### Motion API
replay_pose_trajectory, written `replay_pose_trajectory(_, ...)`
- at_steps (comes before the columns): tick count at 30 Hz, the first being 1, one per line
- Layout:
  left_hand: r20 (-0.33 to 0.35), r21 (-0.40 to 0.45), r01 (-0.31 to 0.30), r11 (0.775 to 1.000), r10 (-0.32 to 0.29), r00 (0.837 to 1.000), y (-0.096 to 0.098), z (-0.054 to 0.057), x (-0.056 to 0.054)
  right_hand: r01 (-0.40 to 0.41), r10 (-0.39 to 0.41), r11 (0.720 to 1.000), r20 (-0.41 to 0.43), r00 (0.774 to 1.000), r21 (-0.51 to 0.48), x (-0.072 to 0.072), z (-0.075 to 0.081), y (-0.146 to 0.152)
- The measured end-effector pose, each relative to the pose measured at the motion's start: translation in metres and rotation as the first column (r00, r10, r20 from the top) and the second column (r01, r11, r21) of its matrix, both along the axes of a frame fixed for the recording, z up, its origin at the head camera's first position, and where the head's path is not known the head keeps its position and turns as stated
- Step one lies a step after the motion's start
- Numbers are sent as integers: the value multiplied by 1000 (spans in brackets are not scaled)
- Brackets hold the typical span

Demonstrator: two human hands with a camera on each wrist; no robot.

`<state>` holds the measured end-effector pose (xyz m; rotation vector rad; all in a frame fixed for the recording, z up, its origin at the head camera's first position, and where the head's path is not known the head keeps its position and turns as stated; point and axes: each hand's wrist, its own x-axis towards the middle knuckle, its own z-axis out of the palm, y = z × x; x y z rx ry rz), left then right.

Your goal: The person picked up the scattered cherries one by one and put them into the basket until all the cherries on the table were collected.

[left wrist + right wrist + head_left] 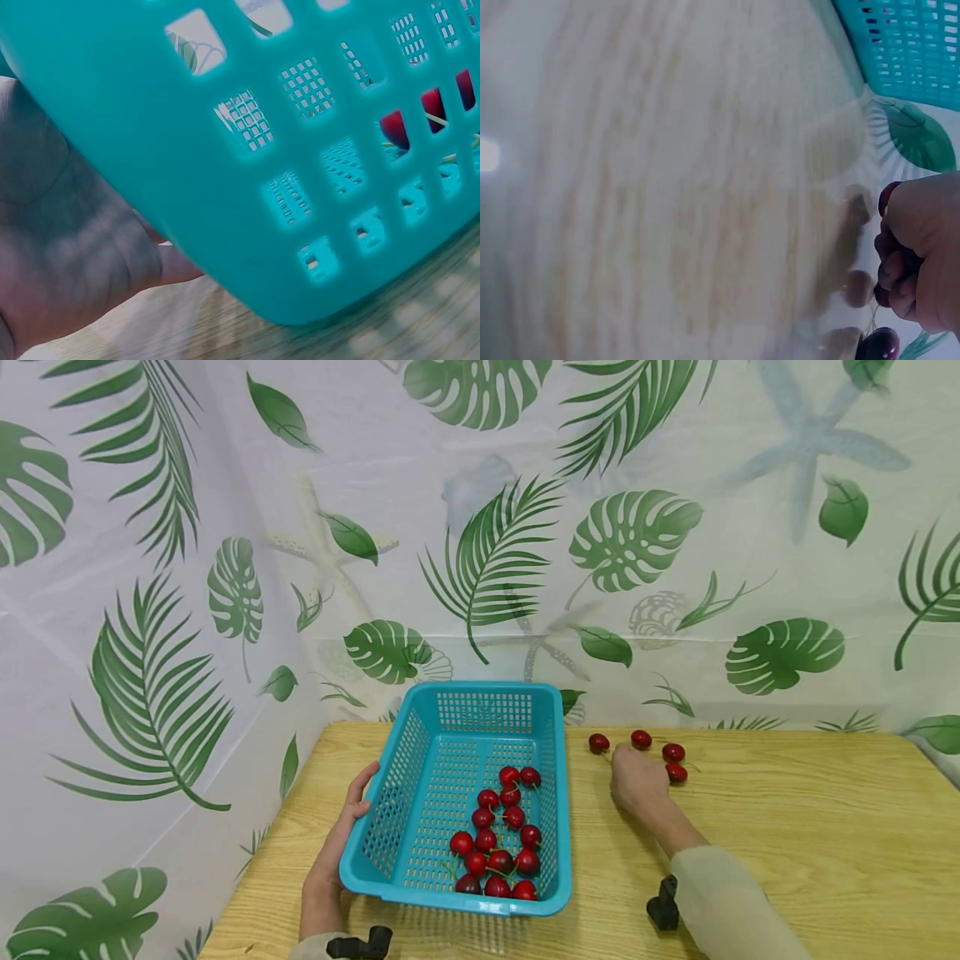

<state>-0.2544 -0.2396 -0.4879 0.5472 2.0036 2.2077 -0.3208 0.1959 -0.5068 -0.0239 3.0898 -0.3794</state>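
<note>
A blue plastic basket [446, 752] stands on the table with many red cherries [501, 860] in its right and near part. My left hand [335, 847] rests along the basket's left side, its fingers against the outside of the wall. In the left wrist view the palm [67, 225] faces that wall, which hides part of the fingers. To the right of the basket, my right hand [641, 781] is lowered among several loose cherries [673, 752]. Its fingers are curled round a dark, mostly hidden shape that looks like a cherry [912, 261].
The wooden table [810, 827] reaches far to the right. Close behind its back edge hangs a white cloth [675, 602] printed with green leaves; it also covers the left side. A black camera mount [663, 906] sits at the right wrist, another [362, 943] at the left.
</note>
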Motion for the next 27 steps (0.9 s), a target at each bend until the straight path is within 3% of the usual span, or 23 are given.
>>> replay_pose_trajectory(8,9,15,-6,1000,6,1000,0,2,3,-10,-6,988,-106,994,-156,4,29,-15)
replay_pose_trajectory(18,10,29,-15,999,15,1000,1,2,4,-79,2,955,-260,966,-286,19,69,-46)
replay_pose_trajectory(22,29,26,-27,999,27,999,2,2,4,-185,87,946,-340,936,-267,25,77,-59)
replay_pose_trajectory(27,79,14,-44,999,42,996,4,4,5,-320,225,935,-436,872,-157,35,86,-75)
